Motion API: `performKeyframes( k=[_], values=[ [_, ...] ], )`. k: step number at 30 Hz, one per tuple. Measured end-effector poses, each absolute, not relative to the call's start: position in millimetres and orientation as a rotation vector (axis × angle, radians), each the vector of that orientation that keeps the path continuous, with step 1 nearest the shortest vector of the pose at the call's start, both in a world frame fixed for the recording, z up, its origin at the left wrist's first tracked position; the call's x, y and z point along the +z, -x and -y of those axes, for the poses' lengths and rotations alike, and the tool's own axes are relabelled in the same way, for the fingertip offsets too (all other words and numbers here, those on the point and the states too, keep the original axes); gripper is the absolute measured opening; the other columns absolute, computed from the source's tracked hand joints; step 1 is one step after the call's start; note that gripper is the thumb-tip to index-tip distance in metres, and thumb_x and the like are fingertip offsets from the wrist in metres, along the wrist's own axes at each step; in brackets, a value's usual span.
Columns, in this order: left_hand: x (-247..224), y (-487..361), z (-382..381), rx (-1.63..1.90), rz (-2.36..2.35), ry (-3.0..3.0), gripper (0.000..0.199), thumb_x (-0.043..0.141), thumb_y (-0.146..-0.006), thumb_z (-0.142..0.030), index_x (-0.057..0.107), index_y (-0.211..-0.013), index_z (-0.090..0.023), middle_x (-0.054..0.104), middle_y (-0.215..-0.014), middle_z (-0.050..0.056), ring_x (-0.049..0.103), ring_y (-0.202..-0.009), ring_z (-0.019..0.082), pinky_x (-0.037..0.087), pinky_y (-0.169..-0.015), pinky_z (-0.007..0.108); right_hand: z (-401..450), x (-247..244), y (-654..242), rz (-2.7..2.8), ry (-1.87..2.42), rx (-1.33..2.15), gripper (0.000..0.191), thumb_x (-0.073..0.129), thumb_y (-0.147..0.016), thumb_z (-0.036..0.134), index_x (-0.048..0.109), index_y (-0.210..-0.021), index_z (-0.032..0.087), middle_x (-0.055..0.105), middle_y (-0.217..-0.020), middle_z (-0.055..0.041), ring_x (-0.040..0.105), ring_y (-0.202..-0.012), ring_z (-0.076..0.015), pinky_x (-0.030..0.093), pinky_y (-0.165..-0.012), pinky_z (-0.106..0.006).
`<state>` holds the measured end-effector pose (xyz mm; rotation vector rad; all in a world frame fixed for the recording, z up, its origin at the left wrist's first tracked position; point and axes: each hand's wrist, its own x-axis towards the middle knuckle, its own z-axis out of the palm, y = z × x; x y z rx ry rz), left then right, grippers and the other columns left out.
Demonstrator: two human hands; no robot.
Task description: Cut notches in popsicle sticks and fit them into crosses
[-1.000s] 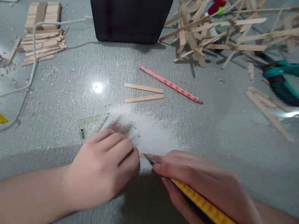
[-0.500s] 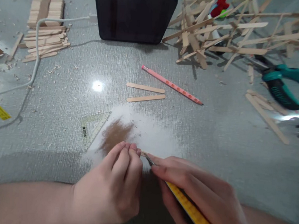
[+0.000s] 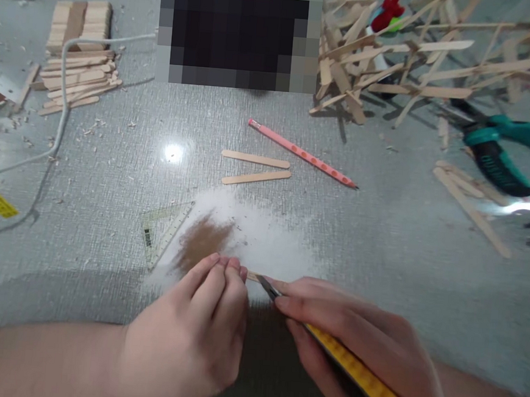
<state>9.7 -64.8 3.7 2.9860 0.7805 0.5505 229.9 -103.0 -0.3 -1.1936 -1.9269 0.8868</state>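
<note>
My left hand [image 3: 200, 322] is closed, its fingers pinching a wooden craft stick [image 3: 253, 276]; only the stick's right end shows. My right hand [image 3: 355, 340] is wrapped round a yellow and black utility knife [image 3: 361, 377]. The knife's blade [image 3: 268, 285] lies against the exposed end of the stick, with a right fingertip just behind it. Beyond the hands, brown dust [image 3: 206, 240] and white powder [image 3: 275, 236] cover the table. A clear set square [image 3: 165, 236] lies left of the dust. Two loose craft sticks [image 3: 256, 159] and a pink pencil [image 3: 303, 154] lie farther back.
At the back left are bundled and loose craft sticks [image 3: 79, 77] and a white cable [image 3: 62, 103]. A blurred-out dark object [image 3: 236, 37] stands at the back. A tangled stick structure [image 3: 395, 56] fills the back right, beside teal-handled pliers [image 3: 498, 149].
The knife and my right hand have shifted slightly right and down along the stick, and more of the blade shows. My left hand has moved a little left.
</note>
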Motion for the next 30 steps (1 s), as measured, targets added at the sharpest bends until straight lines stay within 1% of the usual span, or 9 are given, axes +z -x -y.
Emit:
performKeyframes(
  k=[2, 8, 12, 16, 20, 23, 25, 28, 30],
  values=[
    [2.9, -9.5, 65.4, 0.547, -0.778, -2.998, 0.024, 0.051, -0.097, -0.003, 0.073, -0.103, 0.004, 0.079, -0.102, 0.021, 0.078, -0.092, 0.031, 0.070, -0.090, 0.046, 99.2, 1.4, -229.0, 1.904, 1.200, 0.894, 0.032, 0.056, -0.092, 0.007, 0.060, -0.115, 0.029, 0.080, -0.096, -0.0043, 0.080, -0.077, -0.0187, 0.067, -0.070, -0.028],
    [1.4, -9.9, 67.5, 0.612, -0.827, -2.995, 0.025, 0.050, -0.097, 0.000, 0.072, -0.106, 0.006, 0.079, -0.100, 0.019, 0.077, -0.093, 0.029, 0.071, -0.089, 0.043, 98.6, 0.6, -228.4, 1.928, 1.202, 0.900, 0.032, 0.057, -0.093, 0.008, 0.059, -0.118, 0.030, 0.081, -0.100, -0.0054, 0.081, -0.084, -0.0210, 0.068, -0.072, -0.030],
    [1.0, -11.0, 67.2, 0.584, -0.815, -2.999, 0.025, 0.050, -0.097, 0.000, 0.071, -0.109, 0.008, 0.079, -0.103, 0.020, 0.077, -0.095, 0.030, 0.070, -0.091, 0.044, 99.3, 0.1, -229.5, 1.934, 1.189, 0.910, 0.036, 0.056, -0.092, 0.006, 0.059, -0.120, 0.029, 0.081, -0.099, -0.0042, 0.080, -0.081, -0.0185, 0.067, -0.072, -0.028],
    [2.0, -11.2, 66.7, 0.557, -0.791, -3.019, 0.025, 0.051, -0.096, -0.001, 0.069, -0.109, 0.009, 0.079, -0.102, 0.023, 0.079, -0.092, 0.033, 0.070, -0.088, 0.045, 100.9, 0.1, -228.7, 1.970, 1.205, 0.905, 0.031, 0.058, -0.094, 0.011, 0.059, -0.120, 0.028, 0.081, -0.105, -0.0071, 0.080, -0.086, -0.0208, 0.068, -0.075, -0.031],
    [4.9, -10.8, 68.5, 0.410, -0.694, -3.106, 0.027, 0.052, -0.093, 0.000, 0.068, -0.112, 0.011, 0.078, -0.104, 0.026, 0.079, -0.090, 0.036, 0.070, -0.086, 0.049, 101.4, 2.4, -224.9, 1.934, 1.226, 0.891, 0.023, 0.055, -0.097, 0.014, 0.059, -0.115, 0.027, 0.080, -0.095, -0.0057, 0.079, -0.079, -0.0200, 0.065, -0.068, -0.030],
    [6.1, -11.0, 70.0, 0.355, -0.691, -3.120, 0.029, 0.052, -0.092, 0.000, 0.068, -0.113, 0.012, 0.078, -0.104, 0.027, 0.079, -0.091, 0.037, 0.069, -0.087, 0.051, 101.0, 4.9, -223.6, 1.937, 1.236, 0.908, 0.023, 0.054, -0.098, 0.012, 0.060, -0.114, 0.027, 0.080, -0.099, -0.0049, 0.079, -0.083, -0.0189, 0.064, -0.074, -0.029],
    [5.9, -11.2, 70.2, 0.350, -0.694, -3.123, 0.030, 0.052, -0.093, 0.000, 0.068, -0.114, 0.013, 0.078, -0.104, 0.027, 0.079, -0.091, 0.037, 0.069, -0.088, 0.052, 101.3, 5.6, -224.5, 1.942, 1.239, 0.933, 0.021, 0.054, -0.098, 0.012, 0.060, -0.112, 0.027, 0.080, -0.101, -0.0053, 0.079, -0.085, -0.0194, 0.064, -0.075, -0.028],
    [4.6, -11.0, 69.2, 0.347, -0.700, -3.131, 0.031, 0.055, -0.093, -0.003, 0.067, -0.117, 0.014, 0.078, -0.105, 0.027, 0.079, -0.093, 0.037, 0.069, -0.088, 0.051, 102.3, 5.0, -227.3, 1.944, 1.225, 0.930, 0.025, 0.055, -0.095, 0.009, 0.060, -0.113, 0.027, 0.079, -0.097, -0.0049, 0.078, -0.081, -0.0186, 0.064, -0.071, -0.028],
    [4.0, -10.6, 68.2, 0.358, -0.703, -3.125, 0.030, 0.056, -0.094, -0.004, 0.066, -0.116, 0.014, 0.078, -0.106, 0.027, 0.079, -0.093, 0.037, 0.069, -0.089, 0.051, 102.6, 3.9, -229.1, 1.964, 1.235, 0.900, 0.031, 0.058, -0.091, 0.007, 0.060, -0.115, 0.027, 0.079, -0.100, -0.0049, 0.078, -0.082, -0.0183, 0.065, -0.074, -0.028]
  ],
)
